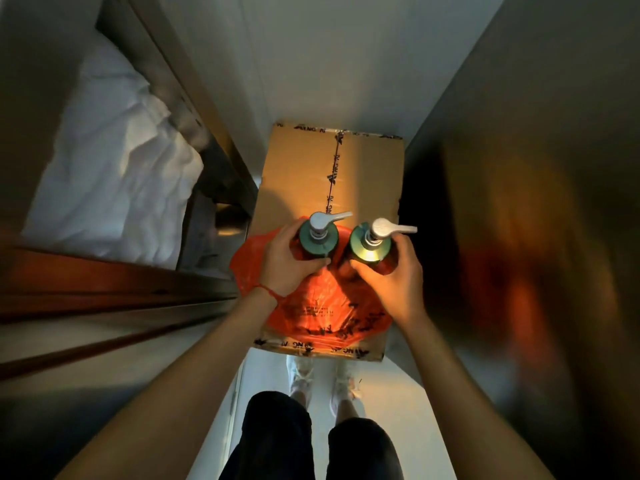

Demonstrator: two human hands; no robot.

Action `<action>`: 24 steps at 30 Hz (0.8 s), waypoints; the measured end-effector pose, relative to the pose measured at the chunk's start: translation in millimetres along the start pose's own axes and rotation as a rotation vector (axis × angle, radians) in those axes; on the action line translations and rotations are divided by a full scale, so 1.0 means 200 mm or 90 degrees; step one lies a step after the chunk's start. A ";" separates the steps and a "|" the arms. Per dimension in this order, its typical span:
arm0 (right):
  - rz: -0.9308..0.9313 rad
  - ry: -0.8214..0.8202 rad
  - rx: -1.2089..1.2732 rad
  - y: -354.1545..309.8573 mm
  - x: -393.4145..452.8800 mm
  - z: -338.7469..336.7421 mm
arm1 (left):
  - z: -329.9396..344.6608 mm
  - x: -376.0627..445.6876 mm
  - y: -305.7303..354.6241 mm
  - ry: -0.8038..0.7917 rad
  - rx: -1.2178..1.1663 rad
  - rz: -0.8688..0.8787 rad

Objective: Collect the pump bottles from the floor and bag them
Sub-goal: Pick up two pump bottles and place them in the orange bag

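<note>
Hands are both gripping green pump bottles: left hand [284, 263] holding one bottle [317, 241], right hand [393, 275] the other [369, 249], over my orange plastic bag [322, 306] on a cardboard box [311, 168].

Taped cardboard box [311, 168] carries orange bag [322, 306], apparently.

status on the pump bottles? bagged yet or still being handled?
Done: both bottles are off the floor. In hand: the left hand grips the left pump bottle and the right hand grips the right pump bottle, both upright over the orange plastic bag on the cardboard box. Whether their bases sit inside the bag can't be told. Left: seating them in the bag and closing it.
</note>
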State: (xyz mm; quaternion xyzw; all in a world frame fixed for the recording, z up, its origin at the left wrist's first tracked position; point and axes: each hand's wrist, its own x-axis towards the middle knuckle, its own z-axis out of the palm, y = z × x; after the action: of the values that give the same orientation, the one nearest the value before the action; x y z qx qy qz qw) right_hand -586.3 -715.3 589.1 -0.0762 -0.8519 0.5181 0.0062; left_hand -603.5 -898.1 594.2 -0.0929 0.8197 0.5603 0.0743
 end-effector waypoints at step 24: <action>0.030 -0.029 0.010 0.04 -0.03 0.02 | 0.03 0.00 -0.03 -0.061 -0.026 0.044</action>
State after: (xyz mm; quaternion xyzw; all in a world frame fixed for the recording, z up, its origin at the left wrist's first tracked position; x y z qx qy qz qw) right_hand -579.2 -716.6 580.9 -0.0842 -0.8459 0.5261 -0.0249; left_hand -602.5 -893.9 585.7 -0.0395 0.8062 0.5831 0.0919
